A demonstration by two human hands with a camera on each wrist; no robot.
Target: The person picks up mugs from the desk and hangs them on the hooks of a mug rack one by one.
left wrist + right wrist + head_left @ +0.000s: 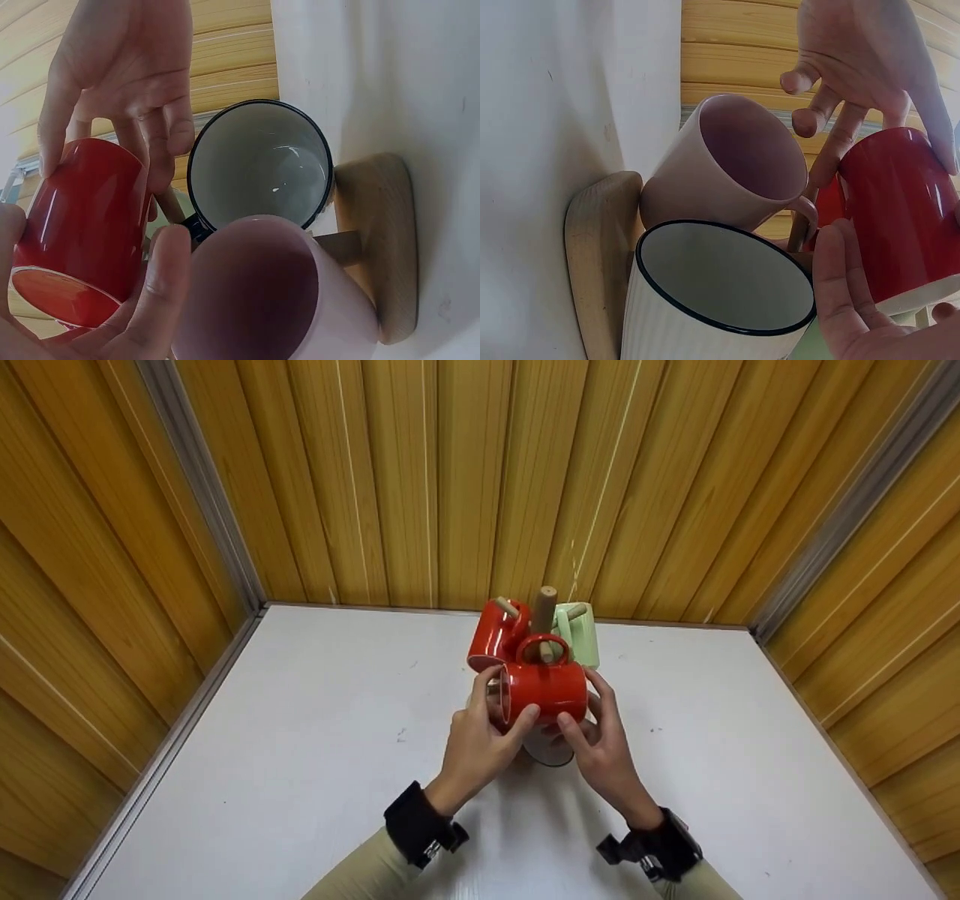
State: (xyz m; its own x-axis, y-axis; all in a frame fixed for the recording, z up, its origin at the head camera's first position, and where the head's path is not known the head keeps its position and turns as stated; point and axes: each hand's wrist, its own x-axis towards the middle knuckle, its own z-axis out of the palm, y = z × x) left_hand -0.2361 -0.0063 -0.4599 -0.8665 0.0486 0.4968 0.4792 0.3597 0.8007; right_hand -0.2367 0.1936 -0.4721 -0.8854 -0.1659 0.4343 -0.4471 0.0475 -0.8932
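Both hands hold a red mug (547,694) on its side, its handle up and its mouth toward the left. The left hand (476,742) grips the rim end, thumb on the near side. At the bottom end, the right hand (607,746) pinches it between thumb and fingers. Beyond the handle is a wooden mug tree (543,611). One peg tip shows within the handle loop from above; whether it passes through cannot be told. A second red mug (489,634) hangs at the left of the post, and a pale green mug (589,641) at the right.
Below the held mug, a pink mug (341,307) and a white mug with a dark rim (705,330) sit low on the tree, near its wooden base (394,247). The white table (337,720) meets wood-patterned walls (465,480) at the back and sides.
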